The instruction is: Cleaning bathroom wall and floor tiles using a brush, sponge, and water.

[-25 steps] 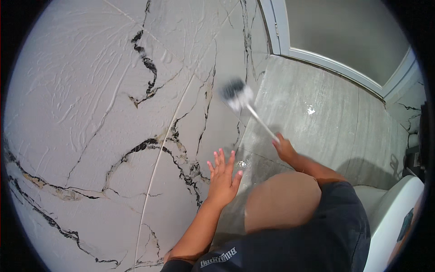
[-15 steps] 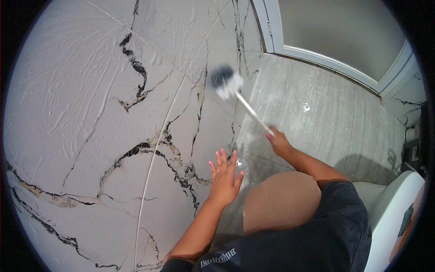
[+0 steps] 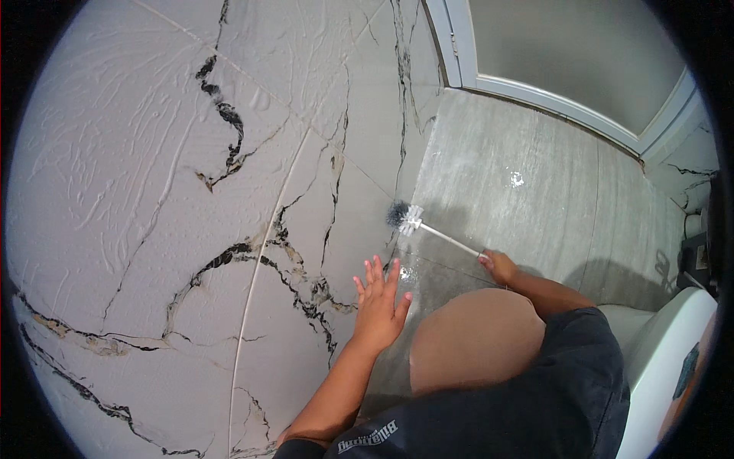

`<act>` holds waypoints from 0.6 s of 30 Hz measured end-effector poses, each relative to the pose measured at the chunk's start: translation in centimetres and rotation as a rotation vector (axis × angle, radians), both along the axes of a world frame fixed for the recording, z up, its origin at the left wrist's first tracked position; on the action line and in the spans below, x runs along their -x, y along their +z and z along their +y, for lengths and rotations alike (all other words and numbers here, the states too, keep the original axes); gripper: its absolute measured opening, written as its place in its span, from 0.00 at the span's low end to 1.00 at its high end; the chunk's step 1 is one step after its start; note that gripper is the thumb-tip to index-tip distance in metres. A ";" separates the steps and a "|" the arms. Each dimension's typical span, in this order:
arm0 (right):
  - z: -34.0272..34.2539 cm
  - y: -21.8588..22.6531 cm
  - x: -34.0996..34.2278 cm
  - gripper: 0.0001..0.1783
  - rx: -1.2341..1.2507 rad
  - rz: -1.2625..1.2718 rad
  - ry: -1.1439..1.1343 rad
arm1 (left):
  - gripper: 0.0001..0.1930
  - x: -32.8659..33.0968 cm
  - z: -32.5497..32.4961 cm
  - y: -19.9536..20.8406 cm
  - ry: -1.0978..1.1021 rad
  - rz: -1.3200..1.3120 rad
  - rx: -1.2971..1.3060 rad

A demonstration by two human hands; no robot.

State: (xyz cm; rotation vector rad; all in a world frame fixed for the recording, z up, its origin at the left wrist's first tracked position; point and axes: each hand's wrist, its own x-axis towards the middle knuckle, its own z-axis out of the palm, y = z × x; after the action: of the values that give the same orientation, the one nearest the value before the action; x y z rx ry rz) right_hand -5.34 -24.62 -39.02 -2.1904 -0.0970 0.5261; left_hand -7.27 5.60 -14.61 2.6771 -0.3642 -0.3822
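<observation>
In my right hand [image 3: 501, 268] is the end of a white-handled toilet brush [image 3: 451, 241], my fingers wrapped round it. Its round head, dark grey at the tip and white behind, is against or just off the lower part of the marbled wall [image 3: 306, 183], near where wall and floor meet. My left hand [image 3: 380, 306] lies flat on the wall or very close to it, fingers spread, holding nothing. Streaks of white foam cover the wall's upper left.
Grey wet floor tiles [image 3: 527, 168] stretch toward a white-framed frosted door [image 3: 573, 61] at the far right. A white toilet [image 3: 661, 344] stands close on my right, with dark objects [image 3: 697, 256] beyond it. My bent knee [image 3: 474, 336] is below my hands.
The brush head has come down the wall toward me and slightly right, and my right hand has moved nearer and to the right. The left hand stays in place.
</observation>
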 end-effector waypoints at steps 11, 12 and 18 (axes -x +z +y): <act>-0.7 1.6 -1.3 0.23 0.039 -0.041 -0.064 | 0.32 -1.0 0.7 0.1 0.021 -0.004 0.002; -0.5 1.3 -1.3 0.23 0.025 -0.010 -0.056 | 0.32 -1.0 0.8 0.1 0.030 0.004 0.001; 0.4 -0.1 -0.8 0.27 -0.040 0.020 -0.104 | 0.31 -0.9 1.2 0.0 0.048 -0.005 0.014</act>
State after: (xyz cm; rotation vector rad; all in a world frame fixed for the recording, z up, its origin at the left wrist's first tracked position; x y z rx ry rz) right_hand -4.57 -24.22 -39.08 -2.1378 0.0169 0.4829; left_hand -6.34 6.85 -14.59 2.6686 -0.3031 -0.3571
